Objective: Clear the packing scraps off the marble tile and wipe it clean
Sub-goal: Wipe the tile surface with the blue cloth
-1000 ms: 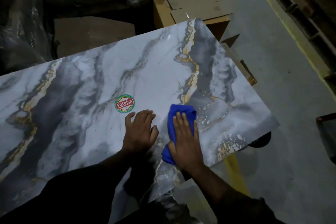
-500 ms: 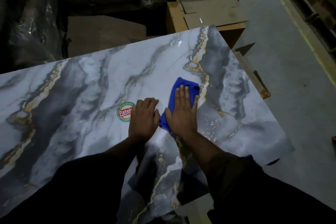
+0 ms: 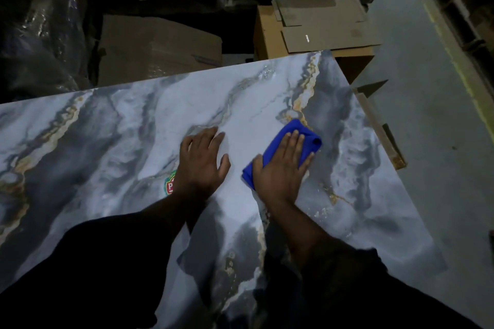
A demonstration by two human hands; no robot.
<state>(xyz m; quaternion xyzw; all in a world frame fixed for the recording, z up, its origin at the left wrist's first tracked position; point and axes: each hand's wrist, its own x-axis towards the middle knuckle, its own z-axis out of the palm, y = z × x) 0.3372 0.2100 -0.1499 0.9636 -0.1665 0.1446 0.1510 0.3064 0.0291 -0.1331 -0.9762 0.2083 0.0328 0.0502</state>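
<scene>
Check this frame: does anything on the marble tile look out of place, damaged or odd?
One thing: a round red-and-green sticker sits on the marble tile, mostly hidden under the left hand, which lies flat. The right hand presses a blue cloth flat. No scraps, cracks or spills show.

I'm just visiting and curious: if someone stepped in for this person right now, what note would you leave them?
Left hand: flat on the marble tile, fingers spread, partly covering the round sticker.
Right hand: presses the blue cloth flat on the tile near the gold vein.
Done: no packing scraps show on the visible part of the tile.
Left: finish wiping the surface; I cannot tell which parts are already wiped.
</scene>
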